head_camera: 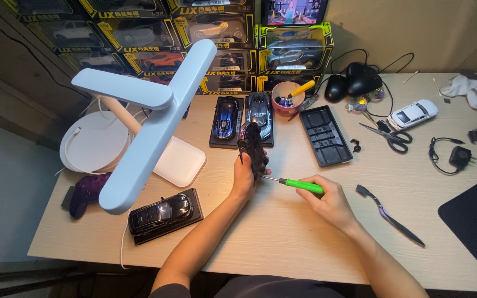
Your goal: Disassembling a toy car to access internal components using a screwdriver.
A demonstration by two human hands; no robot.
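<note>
Head view: left hand clamps a dark model car upright above the wooden desk; right hand closed round a green screwdriver, tip at the car. Risk: tip slips, scratching paint or jabbing the thumb. Desk cluttered, dim room, white lamp overhead.

1. Stacked model-car boxes are seen along the back wall, black with yellow trim and clear windows.
2. A lime-edged box is placed at the stack's right end.
3. A colourful-fronted box is set on top of it.
</note>
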